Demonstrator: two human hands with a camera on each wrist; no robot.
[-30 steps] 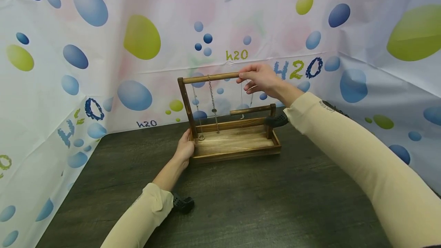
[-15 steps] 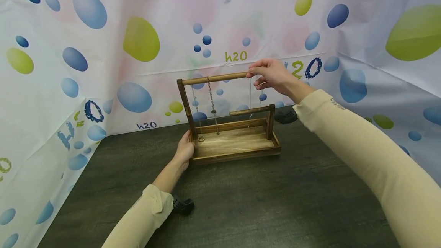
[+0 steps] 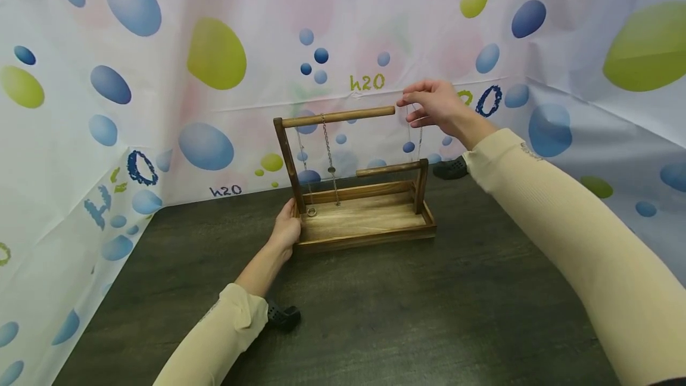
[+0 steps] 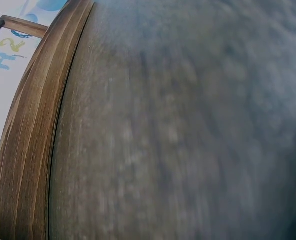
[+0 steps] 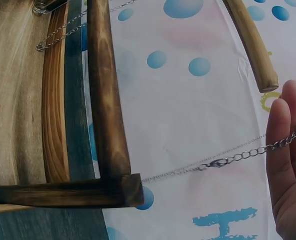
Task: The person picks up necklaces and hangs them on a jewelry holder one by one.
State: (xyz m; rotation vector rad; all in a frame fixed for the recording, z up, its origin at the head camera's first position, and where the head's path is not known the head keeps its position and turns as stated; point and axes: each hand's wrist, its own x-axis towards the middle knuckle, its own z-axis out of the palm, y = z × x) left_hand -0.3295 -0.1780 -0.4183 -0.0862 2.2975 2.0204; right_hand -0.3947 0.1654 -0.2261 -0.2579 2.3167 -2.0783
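A wooden jewelry stand (image 3: 370,238) with a tray base stands on the dark table. My left hand (image 3: 286,228) grips the tray's left end; in the left wrist view the tray's wooden side (image 4: 32,130) fills the left edge. My right hand (image 3: 440,106) is just off the free right end of the upper bar (image 3: 343,116). From its fingers hangs a thin silver necklace (image 5: 238,157), apart from that bar. Another chain necklace (image 3: 328,148) loops over the upper bar. Farther left hangs a finer chain (image 3: 303,156), with a ring-shaped piece (image 3: 312,211) low by the left post.
A shorter lower bar (image 3: 388,168) juts left from the right post (image 3: 420,188), beneath my right hand. Behind the table (image 3: 375,314) hangs a white curtain (image 3: 278,11) with blue and green dots. Black straps (image 3: 284,317) sit at both wrists.
My right hand has slid rightward along the upper bar and past its free end, taking the necklace off it. My left hand stays on the tray's end.
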